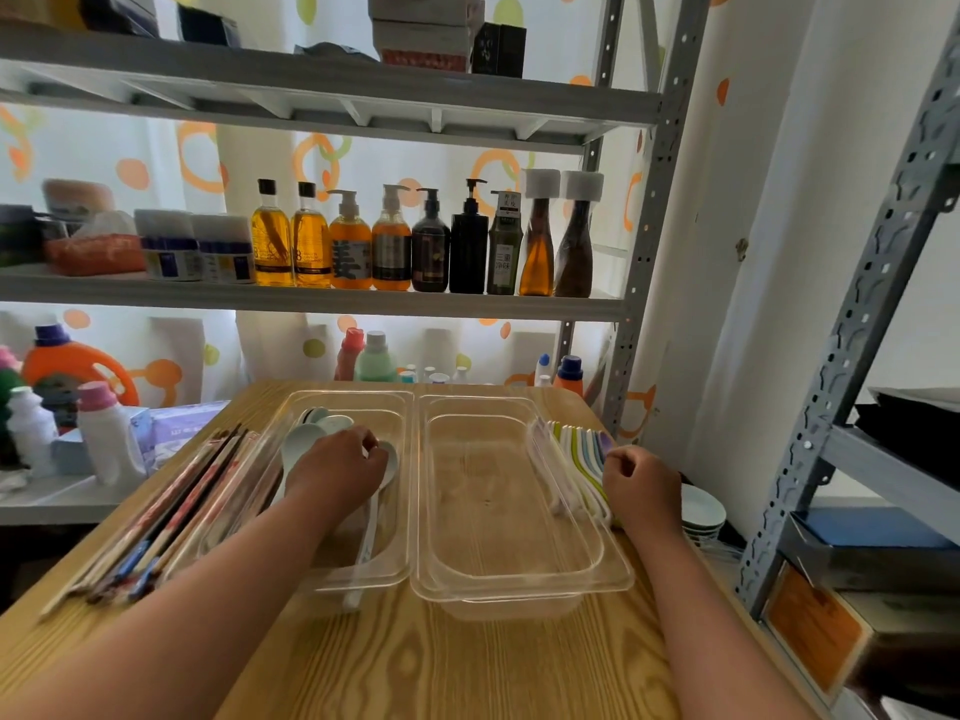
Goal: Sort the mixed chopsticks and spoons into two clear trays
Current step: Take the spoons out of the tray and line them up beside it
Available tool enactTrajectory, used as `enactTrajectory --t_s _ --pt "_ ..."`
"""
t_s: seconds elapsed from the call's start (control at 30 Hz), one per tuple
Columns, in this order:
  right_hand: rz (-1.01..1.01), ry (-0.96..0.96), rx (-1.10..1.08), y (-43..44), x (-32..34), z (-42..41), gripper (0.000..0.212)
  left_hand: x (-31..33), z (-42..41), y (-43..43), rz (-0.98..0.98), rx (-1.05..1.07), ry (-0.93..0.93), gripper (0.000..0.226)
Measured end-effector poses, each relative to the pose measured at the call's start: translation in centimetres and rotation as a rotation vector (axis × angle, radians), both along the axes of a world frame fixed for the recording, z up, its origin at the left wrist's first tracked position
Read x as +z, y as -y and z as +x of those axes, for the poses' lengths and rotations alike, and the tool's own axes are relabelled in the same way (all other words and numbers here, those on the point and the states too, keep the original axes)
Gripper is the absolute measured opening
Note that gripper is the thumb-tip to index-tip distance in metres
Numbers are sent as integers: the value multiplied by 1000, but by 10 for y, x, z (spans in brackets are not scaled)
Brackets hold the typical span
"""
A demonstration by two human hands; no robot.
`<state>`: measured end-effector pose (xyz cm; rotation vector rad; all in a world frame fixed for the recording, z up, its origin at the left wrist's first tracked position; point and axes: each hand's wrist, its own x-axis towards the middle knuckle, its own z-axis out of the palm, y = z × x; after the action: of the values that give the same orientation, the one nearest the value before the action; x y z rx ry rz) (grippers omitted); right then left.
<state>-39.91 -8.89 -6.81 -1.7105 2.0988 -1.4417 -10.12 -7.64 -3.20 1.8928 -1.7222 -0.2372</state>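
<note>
Where the wooden table (415, 667) fills the lower frame, I see the left tray (402, 511) and right tray (498, 511) at centre, with chopsticks (171, 511) at lower left. My left hand (337, 472) curls its fingers round a white spoon (370, 532) in the left tray. My right hand (641, 485) curls its fingers against coloured spoons (576, 454) at centre-right, grip unclear.

Glossy clear plastic trays (522, 582) on grained wood table (415, 667).
</note>
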Motion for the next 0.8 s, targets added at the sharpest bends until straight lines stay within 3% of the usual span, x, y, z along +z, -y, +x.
enactTrajectory --t_s 0.2,0.27,0.43,0.63,0.8 --pt "-64 -74 122 -13 32 15 21 19 13 3 -23 7 -253 26" --pt "-69 -94 197 -18 44 27 20 24 22 -1 -54 25 -257 25" --pt "-115 -124 370 -32 65 74 17 25 42 -19 -77 68 31 14" --pt "-42 -223 578 -48 70 130 20 13 57 -28 195 92 519 27" --pt "45 -311 688 -53 69 167 25 11 63 -31 268 49 619 41"
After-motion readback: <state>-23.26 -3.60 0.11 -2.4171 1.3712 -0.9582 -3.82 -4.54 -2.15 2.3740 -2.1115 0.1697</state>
